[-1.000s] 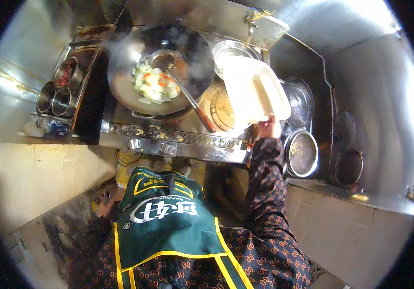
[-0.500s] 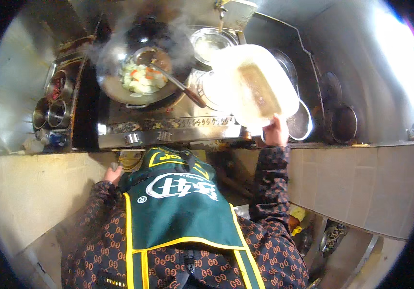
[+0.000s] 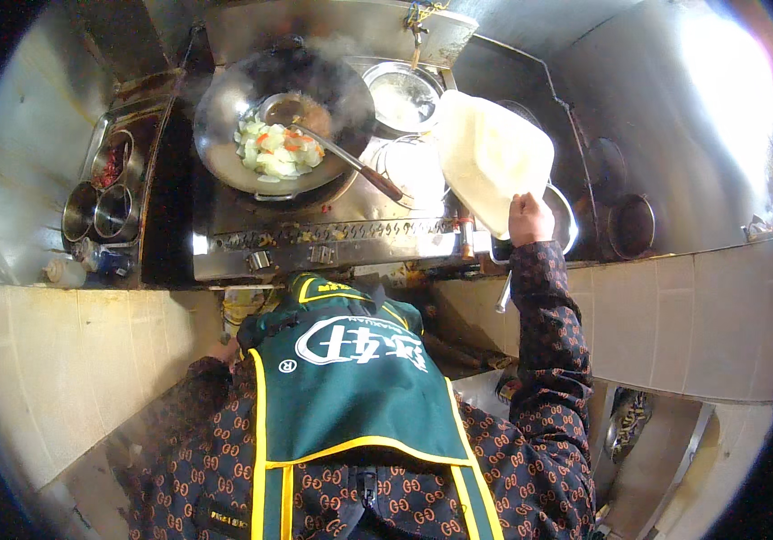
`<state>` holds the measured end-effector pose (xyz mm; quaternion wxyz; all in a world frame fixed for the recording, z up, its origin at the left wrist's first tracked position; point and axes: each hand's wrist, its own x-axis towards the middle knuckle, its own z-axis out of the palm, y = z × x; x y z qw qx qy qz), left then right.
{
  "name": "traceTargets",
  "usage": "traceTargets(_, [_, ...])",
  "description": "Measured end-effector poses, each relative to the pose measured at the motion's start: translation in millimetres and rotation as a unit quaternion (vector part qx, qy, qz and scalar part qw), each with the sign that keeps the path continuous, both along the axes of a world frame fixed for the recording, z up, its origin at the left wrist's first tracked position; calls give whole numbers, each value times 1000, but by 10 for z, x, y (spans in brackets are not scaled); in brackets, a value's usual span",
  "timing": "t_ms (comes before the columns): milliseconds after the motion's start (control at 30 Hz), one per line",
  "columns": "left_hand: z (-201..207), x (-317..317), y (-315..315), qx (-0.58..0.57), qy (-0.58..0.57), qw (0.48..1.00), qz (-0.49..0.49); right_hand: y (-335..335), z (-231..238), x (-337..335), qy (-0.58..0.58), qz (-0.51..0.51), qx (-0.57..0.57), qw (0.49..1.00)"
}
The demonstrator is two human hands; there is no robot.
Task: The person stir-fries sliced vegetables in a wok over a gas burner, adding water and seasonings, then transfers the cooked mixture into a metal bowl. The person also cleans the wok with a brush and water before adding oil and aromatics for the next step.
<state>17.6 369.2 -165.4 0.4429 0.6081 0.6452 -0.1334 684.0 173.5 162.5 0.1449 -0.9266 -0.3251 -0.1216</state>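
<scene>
My right hand [image 3: 530, 219] grips the near rim of a cream-white rectangular tub [image 3: 460, 175], its fingers closed around the edge. The tub is tilted over the right side of the stove and partly covers a pot [image 3: 566, 220] behind it. In the wok [image 3: 224, 153], to the left, lie pale green vegetable slices [image 3: 274, 155] with orange pieces among them. A ladle [image 3: 350, 160] rests there, its bowl in the wok and its wooden handle slanting over the rim toward me. Low beside my apron, my left hand [image 3: 223, 350] is mostly hidden, and its fingers are unclear.
Behind the tub stands a metal pot [image 3: 402, 101] with pale contents. Several metal containers [image 3: 114, 214] sit at the left, one holding red pieces. Control knobs [image 3: 260, 261] line the stove front, near a small bottle [image 3: 466, 238]. Another pot [image 3: 631, 227] stands far right. Steam rises by the wok.
The tub has turned and tilted in my right hand, so the brownish residue seen inside no longer shows. My left hand has drawn back against the apron. The ladle remains in the wok.
</scene>
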Motion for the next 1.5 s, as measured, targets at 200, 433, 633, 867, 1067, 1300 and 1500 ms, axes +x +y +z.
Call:
traceTargets(200, [-25, -63, 184, -1, 2, 999, -32, -45, 327, -173, -153, 96, -53, 982])
traceTargets(433, [21, 329, 919, 15, -15, 993, -113, -322, 207, -354, -66, 30, 90, 993])
traceTargets(633, [470, 2427, 1413, 105, -79, 963, -236, -866, 289, -761, 364, -157, 612, 684])
traceTargets(867, [1445, 5104, 1390, 197, -211, 891, -350, -3263, 732, -1900, -65, -283, 158, 944])
traceTargets(1067, [1920, 6400, 461, 191, -283, 845, -411, -4737, 1635, -2678, -18, -391, 782, 485])
traceTargets(1300, [1717, 6954, -799, 150, -256, 824, -483, -6538, 2964, -2015, -163, -178, 757, 607])
traceTargets(1500, [1491, 7056, -1614, 127, -198, 820, -522, -8338, 3619, -665, -220, -80, 760, 607])
